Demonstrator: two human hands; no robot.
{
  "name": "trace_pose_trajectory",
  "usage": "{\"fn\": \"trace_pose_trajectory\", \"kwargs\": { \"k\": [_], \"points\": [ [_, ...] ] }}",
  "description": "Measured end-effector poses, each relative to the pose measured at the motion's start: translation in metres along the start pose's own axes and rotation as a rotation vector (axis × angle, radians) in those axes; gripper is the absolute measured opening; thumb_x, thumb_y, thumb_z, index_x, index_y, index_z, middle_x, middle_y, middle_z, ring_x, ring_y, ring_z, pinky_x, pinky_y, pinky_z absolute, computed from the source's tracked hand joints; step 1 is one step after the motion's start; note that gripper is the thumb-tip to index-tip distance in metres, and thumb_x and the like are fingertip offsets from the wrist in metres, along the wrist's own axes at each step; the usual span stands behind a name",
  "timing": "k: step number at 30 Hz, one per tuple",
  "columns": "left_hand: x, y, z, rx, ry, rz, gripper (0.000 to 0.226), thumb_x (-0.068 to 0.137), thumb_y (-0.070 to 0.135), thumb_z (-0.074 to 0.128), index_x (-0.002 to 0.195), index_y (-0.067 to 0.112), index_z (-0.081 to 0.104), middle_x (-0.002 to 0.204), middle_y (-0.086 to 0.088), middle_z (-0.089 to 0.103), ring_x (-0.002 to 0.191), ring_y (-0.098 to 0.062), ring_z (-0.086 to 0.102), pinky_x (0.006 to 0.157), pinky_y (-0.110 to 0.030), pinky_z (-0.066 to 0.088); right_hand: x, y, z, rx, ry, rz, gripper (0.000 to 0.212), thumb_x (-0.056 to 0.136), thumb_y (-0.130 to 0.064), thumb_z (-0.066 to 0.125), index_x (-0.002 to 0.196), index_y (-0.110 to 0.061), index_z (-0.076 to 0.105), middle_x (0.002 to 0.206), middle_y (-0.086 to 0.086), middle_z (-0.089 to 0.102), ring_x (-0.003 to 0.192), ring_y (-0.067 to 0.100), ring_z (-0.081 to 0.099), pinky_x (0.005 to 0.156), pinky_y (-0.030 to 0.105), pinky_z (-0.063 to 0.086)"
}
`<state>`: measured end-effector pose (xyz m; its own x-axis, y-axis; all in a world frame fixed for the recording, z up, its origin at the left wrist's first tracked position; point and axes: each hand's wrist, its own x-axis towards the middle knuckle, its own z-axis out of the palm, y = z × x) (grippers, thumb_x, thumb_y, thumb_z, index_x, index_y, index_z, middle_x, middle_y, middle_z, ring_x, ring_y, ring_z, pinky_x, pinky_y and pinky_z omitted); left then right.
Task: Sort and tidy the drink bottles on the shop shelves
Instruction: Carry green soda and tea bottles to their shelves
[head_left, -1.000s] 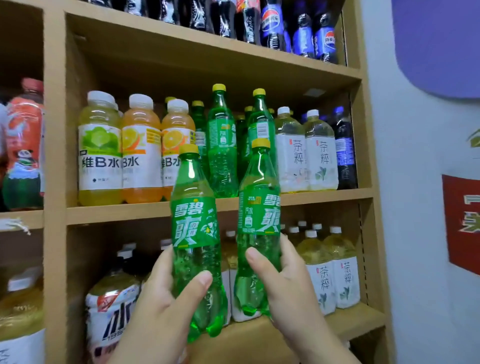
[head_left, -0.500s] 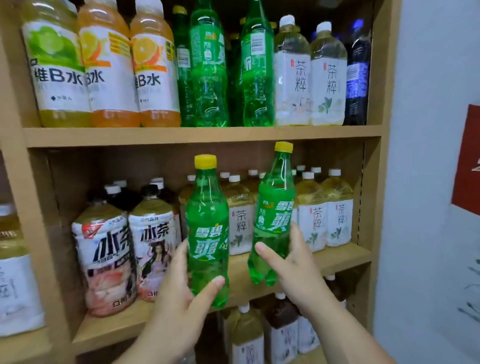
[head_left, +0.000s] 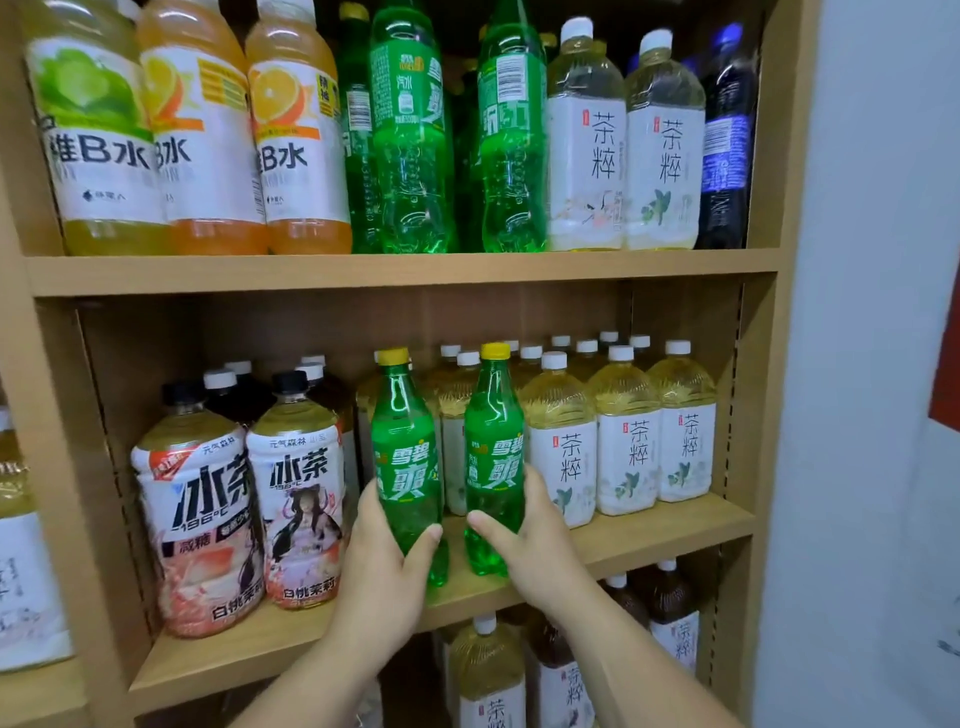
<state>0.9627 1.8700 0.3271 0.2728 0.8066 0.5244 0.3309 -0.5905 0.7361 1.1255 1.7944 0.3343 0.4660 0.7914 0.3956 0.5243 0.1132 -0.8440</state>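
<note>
Head view of a wooden shop shelf (head_left: 649, 535), the landmark for every position below.

Left hand (head_left: 384, 566): curled round the lower body of the left bottle (head_left: 408, 467), thumb across the front and fingers behind it. Right hand (head_left: 535, 551): curled the same way round the lower body of the right bottle (head_left: 493, 457), thumb in front.

Both bottles are green with yellow caps and green labels. They stand upright and side by side, just apart, over the front middle of the shelf. Their bases are at board level; whether they rest on the wood cannot be told.

On the shelf to the right of the held pair, and behind it, stand rows of tea bottles (head_left: 628, 441), pale yellow with white caps and white labels. On the left part of the shelf stand two large iced-tea bottles (head_left: 208, 519) with dark caps, and darker bottles behind them.

On the board above (head_left: 363, 273) the shelf, left to right: a lime bottle (head_left: 93, 130), two orange bottles (head_left: 249, 130), more green bottles (head_left: 410, 145), two pale tea bottles and a dark blue bottle (head_left: 724, 140).

Below the shelf, white-capped bottles (head_left: 485, 670) show, partly hidden by the forearms.
</note>
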Motion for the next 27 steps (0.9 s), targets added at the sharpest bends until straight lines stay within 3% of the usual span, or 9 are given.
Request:
{"fn": "trace_pose_trajectory", "kwargs": {
  "k": [2,5,8,12,16,18,20,22,27],
  "points": [
    [0.003,-0.001,0.002,0.008,-0.007,-0.009,0.075,0.091,0.029,0.072,0.152,0.023,0.028,0.141,0.005,0.051,0.129,-0.015,0.048,0.111,-0.040,0.041,0.005,0.003,0.002,-0.018,-0.026,0.005,0.071,0.095,-0.040,0.070,0.146,-0.042,0.022,0.130,-0.038,0.038,0.130,-0.004,0.036,0.109,0.020,0.029],
    [0.007,-0.001,0.004,0.026,-0.018,-0.019,0.077,0.091,0.028,0.072,0.153,0.024,0.026,0.143,0.004,0.051,0.130,-0.015,0.049,0.112,-0.040,0.042,0.013,0.006,0.007,-0.047,-0.044,0.017,0.084,0.091,-0.052,0.070,0.156,-0.037,0.019,0.156,-0.017,0.041,0.144,0.009,0.038,0.118,0.035,0.035],
    [0.009,0.000,0.003,0.032,-0.036,-0.034,0.078,0.090,0.028,0.073,0.152,0.027,0.026,0.141,0.005,0.054,0.127,-0.016,0.052,0.111,-0.041,0.044,0.017,0.008,0.009,-0.064,-0.034,0.022,0.088,0.090,-0.056,0.069,0.157,-0.036,0.017,0.158,-0.015,0.040,0.145,0.011,0.039,0.118,0.040,0.037],
    [0.001,0.007,-0.002,0.030,-0.026,-0.028,0.080,0.088,0.027,0.077,0.153,0.023,0.032,0.138,0.009,0.054,0.118,-0.008,0.050,0.105,-0.032,0.042,0.016,0.013,0.009,-0.127,-0.029,0.019,0.087,0.087,-0.063,0.065,0.156,-0.039,0.018,0.157,-0.014,0.042,0.145,0.013,0.041,0.116,0.044,0.041],
    [-0.015,0.014,-0.012,0.051,0.083,-0.018,0.085,0.086,0.042,0.074,0.156,0.023,0.029,0.148,0.003,0.046,0.133,-0.017,0.046,0.114,-0.045,0.039,0.001,0.000,-0.017,-0.201,0.140,-0.117,0.070,0.094,-0.062,0.058,0.153,-0.038,0.030,0.147,-0.019,0.047,0.133,0.004,0.047,0.112,0.035,0.045],
    [-0.022,0.028,-0.020,0.037,0.190,0.110,0.074,0.086,0.049,0.073,0.148,0.024,0.042,0.135,0.003,0.050,0.126,-0.018,0.050,0.106,-0.052,0.045,-0.005,-0.016,-0.042,-0.174,0.291,-0.227,0.047,0.095,-0.061,0.053,0.137,-0.044,0.042,0.125,-0.022,0.058,0.115,-0.002,0.055,0.099,0.033,0.053],
    [-0.019,0.055,-0.030,0.020,0.278,0.303,0.064,0.080,0.053,0.067,0.137,0.028,0.050,0.120,0.008,0.051,0.112,-0.007,0.051,0.094,-0.047,0.049,-0.001,-0.037,-0.070,-0.132,0.435,-0.326,0.037,0.093,-0.062,0.049,0.124,-0.041,0.052,0.108,-0.023,0.059,0.105,-0.001,0.058,0.089,0.032,0.055],
    [-0.007,0.094,-0.039,-0.003,0.308,0.472,0.056,0.079,0.053,0.059,0.130,0.036,0.048,0.116,0.013,0.048,0.106,0.001,0.049,0.090,-0.039,0.045,0.008,-0.064,-0.099,-0.083,0.551,-0.412,0.033,0.093,-0.057,0.052,0.119,-0.037,0.056,0.107,-0.021,0.058,0.104,0.001,0.058,0.086,0.030,0.053],
    [0.046,0.198,-0.051,0.074,0.293,0.787,0.049,0.086,0.042,0.063,0.129,0.023,0.052,0.115,0.016,0.046,0.108,-0.013,0.051,0.094,-0.030,0.042,0.050,-0.125,-0.175,-0.096,0.684,-0.511,0.028,0.094,-0.040,0.066,0.119,-0.033,0.055,0.113,-0.018,0.051,0.110,0.009,0.056,0.093,0.027,0.046]
  ]
}}
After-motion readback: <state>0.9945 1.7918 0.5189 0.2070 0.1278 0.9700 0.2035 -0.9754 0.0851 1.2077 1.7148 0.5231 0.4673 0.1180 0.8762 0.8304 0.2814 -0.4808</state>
